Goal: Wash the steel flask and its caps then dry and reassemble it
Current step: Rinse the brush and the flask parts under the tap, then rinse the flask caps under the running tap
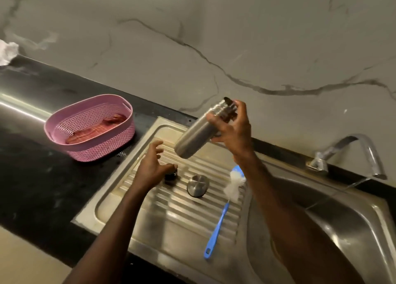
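A grey-veined marble wall (257,48) backs a black stone counter (42,176) holding a ribbed stainless-steel drainboard (171,219) and sink basin (342,230); the right hand (231,131) grips the cylindrical brushed-steel flask (197,133) near its neck, tilted above the drainboard, its mouth partly hidden behind the fingers and blurred; the left hand (152,166) hovers with fingers spread and loosely curled, its thumb over a small dark inner cap (171,174), contact unclear; a round steel outer cap (197,185) stands just beside it; a blue-handled white bottle brush (222,206) lies nearby; a pink perforated plastic basket (90,127) holds a reddish cloth (96,129); water runs from the curved chrome tap (351,153); a white crumpled thing (8,52) is cut off at the left edge.
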